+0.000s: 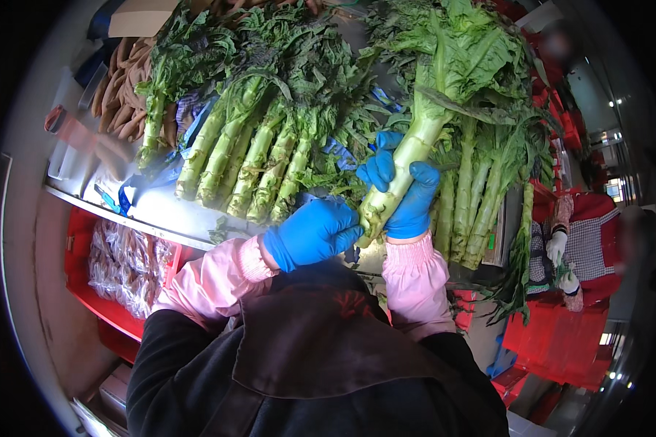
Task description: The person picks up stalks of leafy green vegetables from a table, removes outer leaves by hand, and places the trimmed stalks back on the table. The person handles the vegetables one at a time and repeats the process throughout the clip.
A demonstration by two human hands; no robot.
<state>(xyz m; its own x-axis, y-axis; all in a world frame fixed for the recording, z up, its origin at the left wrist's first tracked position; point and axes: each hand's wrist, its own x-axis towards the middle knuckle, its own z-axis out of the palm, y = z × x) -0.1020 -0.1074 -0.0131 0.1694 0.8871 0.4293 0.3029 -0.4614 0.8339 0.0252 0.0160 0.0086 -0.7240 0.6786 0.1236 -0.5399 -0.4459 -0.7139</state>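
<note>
My right hand [407, 188], in a blue glove, grips a thick, pale green stalk of celtuce [405, 158] that has leaves at its upper end. The stalk slants across the palm, its butt end low and towards me. At that butt end is my left hand [317, 232], also blue-gloved, with fingers pinched against it; whether something small is between them is hidden. More celtuce stalks [251, 169] lie side by side to the left of my hands, leaves pointing away. Another row of celtuce [467, 202] lies to the right.
Brown root vegetables [128, 98] are heaped at the far left, by a blue-handled tool [107, 198] near the table edge [126, 217]. A red crate [106, 311] below holds clear plastic bags. At right, a co-worker's gloved hands [557, 248] are near red crates [557, 338].
</note>
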